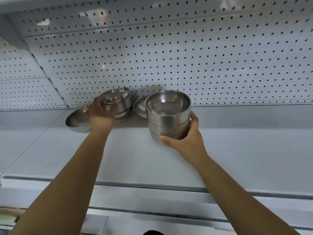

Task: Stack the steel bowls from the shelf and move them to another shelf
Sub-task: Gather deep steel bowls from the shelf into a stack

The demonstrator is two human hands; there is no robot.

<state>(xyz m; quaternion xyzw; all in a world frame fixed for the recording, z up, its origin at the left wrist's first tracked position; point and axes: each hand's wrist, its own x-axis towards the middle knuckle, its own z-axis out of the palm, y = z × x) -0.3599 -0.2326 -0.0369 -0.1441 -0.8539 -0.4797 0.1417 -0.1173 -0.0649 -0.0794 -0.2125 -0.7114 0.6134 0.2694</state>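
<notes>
A stack of three steel bowls (169,119), nested one in another, stood upright near the middle of the white shelf (237,150). The top bowl's bare, shiny inside faced up. The right hand (188,141) gripped the stack low down, thumb across the front and fingers curled round the far side. Behind and to the left, a second stack (122,102) sat by the pegboard (186,56). The left hand (101,112), somewhat blurred, curled its fingers over the rim of that stack's tilted top bowl. A single bowl (139,107) leaned between the stacks, and another bowl (76,120) lay partly hidden behind the left hand.
</notes>
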